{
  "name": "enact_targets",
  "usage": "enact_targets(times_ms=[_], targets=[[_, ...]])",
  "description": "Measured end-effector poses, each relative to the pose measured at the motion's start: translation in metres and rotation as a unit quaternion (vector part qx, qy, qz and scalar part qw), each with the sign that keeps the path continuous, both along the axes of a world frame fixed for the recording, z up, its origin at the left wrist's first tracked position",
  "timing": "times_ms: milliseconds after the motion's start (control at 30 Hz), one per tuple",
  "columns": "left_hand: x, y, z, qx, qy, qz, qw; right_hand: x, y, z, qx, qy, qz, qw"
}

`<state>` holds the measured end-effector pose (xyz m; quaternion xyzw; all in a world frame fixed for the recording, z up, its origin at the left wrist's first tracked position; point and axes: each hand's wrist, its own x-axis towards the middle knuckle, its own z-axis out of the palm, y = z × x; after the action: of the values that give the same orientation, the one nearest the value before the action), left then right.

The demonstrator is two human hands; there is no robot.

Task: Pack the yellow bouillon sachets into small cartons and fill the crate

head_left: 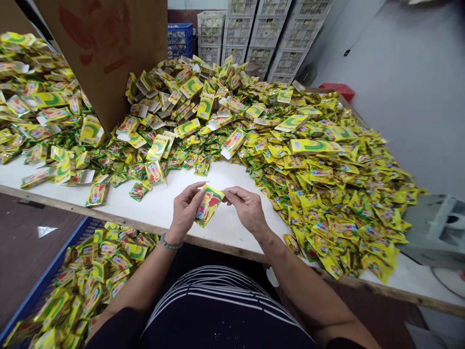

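Observation:
A small yellow box [209,207] with red fruit pictures is held tilted above the white table, near its front edge. My left hand [187,209] is closed around the box's left side, thumb on the printed face. At the box's upper right corner, the thumb and fingers of my right hand [245,206] are pinched together; whether they grip a flap there is hard to make out. Beyond my hands lie small green packets [202,167] and a loose yellow box [155,172].
Yellow packets [337,194] form a big heap on the right. Boxes [192,87] are piled at the back beside a cardboard panel [109,43]. Below the table's left edge, a blue crate [61,261] holds many boxes. White crates [238,31] are stacked behind.

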<state>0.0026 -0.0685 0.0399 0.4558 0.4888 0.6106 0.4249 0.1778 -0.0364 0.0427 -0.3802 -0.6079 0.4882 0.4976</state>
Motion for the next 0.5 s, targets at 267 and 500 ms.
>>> enact_targets(times_ms=[267,500], targets=[[0.005,-0.018,0.001,0.077,0.083,0.07,0.991,-0.008,-0.015,0.006,-0.087,0.023,-0.047,0.995],[0.001,-0.022,-0.011,0.09,0.124,0.067,0.986,-0.019,-0.011,0.006,-0.154,0.071,-0.025,0.985]])
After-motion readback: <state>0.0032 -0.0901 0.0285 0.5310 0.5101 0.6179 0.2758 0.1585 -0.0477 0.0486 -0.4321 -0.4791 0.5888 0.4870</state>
